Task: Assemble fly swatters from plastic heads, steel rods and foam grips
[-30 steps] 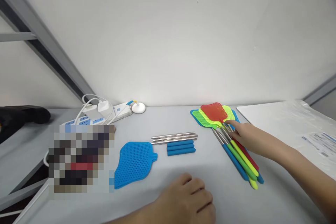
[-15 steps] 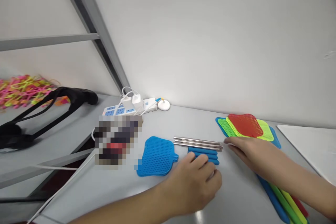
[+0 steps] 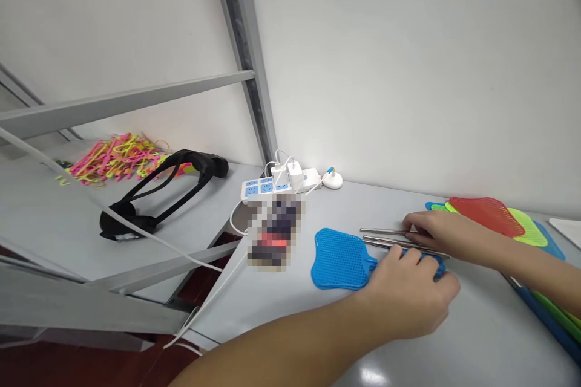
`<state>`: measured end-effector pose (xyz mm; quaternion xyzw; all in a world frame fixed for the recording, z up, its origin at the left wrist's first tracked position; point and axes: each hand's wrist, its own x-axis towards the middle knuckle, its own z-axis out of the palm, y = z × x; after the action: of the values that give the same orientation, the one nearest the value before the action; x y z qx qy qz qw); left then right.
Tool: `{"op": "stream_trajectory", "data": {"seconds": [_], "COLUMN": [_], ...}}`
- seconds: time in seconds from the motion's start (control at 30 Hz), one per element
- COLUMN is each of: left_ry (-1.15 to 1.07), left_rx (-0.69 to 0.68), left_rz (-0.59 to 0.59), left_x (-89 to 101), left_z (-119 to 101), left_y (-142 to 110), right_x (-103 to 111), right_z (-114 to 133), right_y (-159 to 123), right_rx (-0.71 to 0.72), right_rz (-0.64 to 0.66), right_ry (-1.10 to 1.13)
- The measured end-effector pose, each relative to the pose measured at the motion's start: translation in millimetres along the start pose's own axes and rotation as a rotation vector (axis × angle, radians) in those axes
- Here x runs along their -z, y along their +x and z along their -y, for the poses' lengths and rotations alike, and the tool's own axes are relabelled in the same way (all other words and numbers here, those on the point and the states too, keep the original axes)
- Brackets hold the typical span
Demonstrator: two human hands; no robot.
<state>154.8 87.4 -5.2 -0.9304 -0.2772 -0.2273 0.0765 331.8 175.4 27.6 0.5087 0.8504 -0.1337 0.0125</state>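
A blue mesh fly swatter head (image 3: 342,259) lies flat on the table, its short neck pointing at my left hand (image 3: 408,296). That hand is closed, fingers curled over blue tube handles (image 3: 439,267) that it mostly hides. Just beyond, my right hand (image 3: 433,233) pinches a thin metal rod (image 3: 381,231), slightly apart from the other rods (image 3: 381,242) beside the handles. Behind my right forearm is a fanned stack of swatter heads, with a red swatter head (image 3: 488,214) on top of yellow-green, green and blue ones.
A white power strip (image 3: 254,189) with plugged chargers and a round white device (image 3: 333,179) sit by the wall. A blurred-out item (image 3: 275,236) lies left of the swatter. On the left surface are a black headset-like frame (image 3: 172,193) and a colourful pile of bands (image 3: 120,157).
The view has swung left, so things appear further right. My right hand has come onto the rods and separated one from the group. My left hand remains at the blue handles.
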Motion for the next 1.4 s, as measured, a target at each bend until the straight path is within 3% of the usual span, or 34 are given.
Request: {"op": "stream_trajectory", "data": {"seconds": [0.13,0.23,0.37,0.53,0.67,0.77,0.87,0.97,1.07,1.23,1.4], "left_ry": [-0.052,-0.153,-0.312,-0.231,-0.144,-0.21,-0.265,-0.392,-0.593,-0.934,-1.175], "left_rx": [-0.016,0.014,-0.008,0.054,0.143,0.113,0.126,0.27,0.377,0.468,0.663], "left_rz": [0.005,0.038,0.056,0.115,0.209,0.281,0.277,0.198,0.043,-0.206,-0.229], "left_x": [0.8,2.1,3.5,14.2,26.6,30.0,27.2,23.4,24.4,33.5,34.6], "left_z": [-0.9,-3.9,-10.4,-12.4,-6.0,-4.1,-9.1,-15.0,-15.1,-9.8,-6.9], "left_y": [-3.2,-7.0,-7.5,1.0,4.2,4.4,4.1,3.2,3.0,4.0,1.7], "right_x": [5.8,10.7,0.7,-29.0,-42.8,-45.5,-46.4,-47.9,-50.3,-56.7,-63.0], "right_z": [-4.1,2.2,23.6,38.8,36.4,34.4,35.0,36.6,37.8,41.0,47.3], "right_y": [-14.6,-40.7,-81.3,-102.1,-102.3,-105.9,-109.3,-108.4,-106.8,-111.0,-113.1], "right_rx": [-0.05,-0.157,-0.262,-0.063,0.009,0.085,0.141,0.139,0.103,0.14,0.089], "right_rz": [-0.182,-0.445,-0.759,-0.966,-1.011,-1.043,-1.055,-1.056,-1.034,-0.885,-0.797], "right_ry": [-0.181,-0.169,0.176,0.63,0.911,0.95,0.98,1.07,1.128,1.064,1.057]}}
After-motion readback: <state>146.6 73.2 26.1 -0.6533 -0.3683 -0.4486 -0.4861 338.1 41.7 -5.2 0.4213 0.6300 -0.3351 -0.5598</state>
